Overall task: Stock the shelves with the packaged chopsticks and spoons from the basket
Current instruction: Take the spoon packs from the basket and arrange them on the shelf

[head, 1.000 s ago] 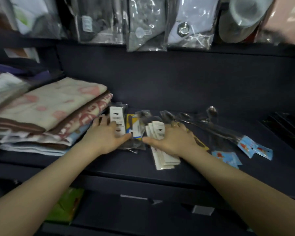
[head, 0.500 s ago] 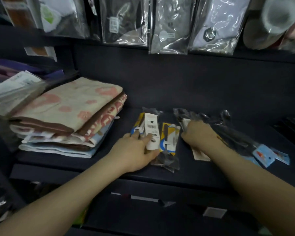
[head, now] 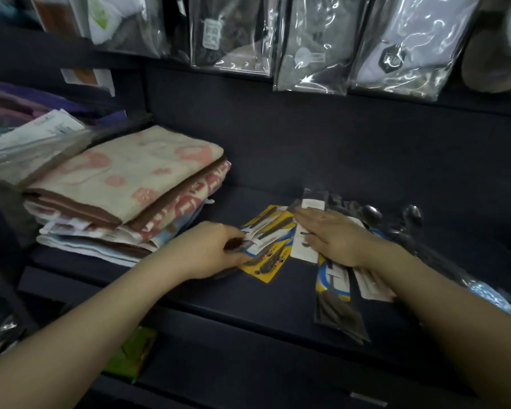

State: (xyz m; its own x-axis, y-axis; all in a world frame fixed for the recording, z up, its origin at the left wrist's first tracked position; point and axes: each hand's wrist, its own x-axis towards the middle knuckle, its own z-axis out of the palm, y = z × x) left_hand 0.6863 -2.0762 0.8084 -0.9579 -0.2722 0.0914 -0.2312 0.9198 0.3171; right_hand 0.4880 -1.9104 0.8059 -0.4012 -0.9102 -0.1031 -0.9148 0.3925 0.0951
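On the dark shelf (head: 248,293), left hand (head: 207,250) curls its fingers and pinches the yellow packs (head: 267,246) beside the towels (head: 124,190); right hand (head: 335,237) lies flat, fingers straight, pressing the white pack (head: 303,246), spoon packs (head: 396,225) just beyond

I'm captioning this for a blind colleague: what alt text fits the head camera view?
Two bare hands sort packaged chopsticks on a dark shelf: the left hand pinches a yellow-carded pack, and the right hand lies flat on white-labelled packs. Folded towels are stacked to the left, packaged spoons lie to the right, and bagged goods hang above.
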